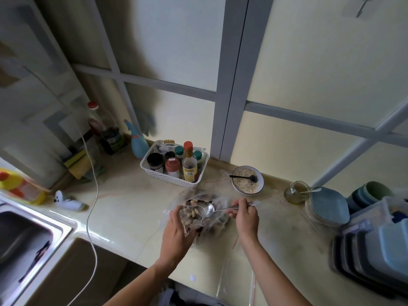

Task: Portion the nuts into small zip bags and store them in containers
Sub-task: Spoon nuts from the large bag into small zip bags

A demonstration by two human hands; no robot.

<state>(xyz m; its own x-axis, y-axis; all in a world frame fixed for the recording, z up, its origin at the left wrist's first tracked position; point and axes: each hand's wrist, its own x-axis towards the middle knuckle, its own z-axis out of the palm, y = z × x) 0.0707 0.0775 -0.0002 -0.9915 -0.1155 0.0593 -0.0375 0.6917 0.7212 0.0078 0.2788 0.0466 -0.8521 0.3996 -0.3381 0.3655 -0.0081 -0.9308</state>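
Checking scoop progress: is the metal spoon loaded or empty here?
Empty. The metal spoon, held by the right hand, shows a bare shiny bowl above the peanuts in the plastic bag the left hand holds.

Head-worn view, close, down onto counter (123,208)

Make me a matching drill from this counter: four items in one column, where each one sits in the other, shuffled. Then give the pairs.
Items
1. metal spoon
2. black spoon
3. red-capped sauce bottle
4. blue spray bottle

Places
A. in the white basket
B. lying in the bowl of oats
C. held by the right hand over the bag of nuts
D. standing on the counter, left of the basket

Pairs: 1-C, 2-B, 3-A, 4-D
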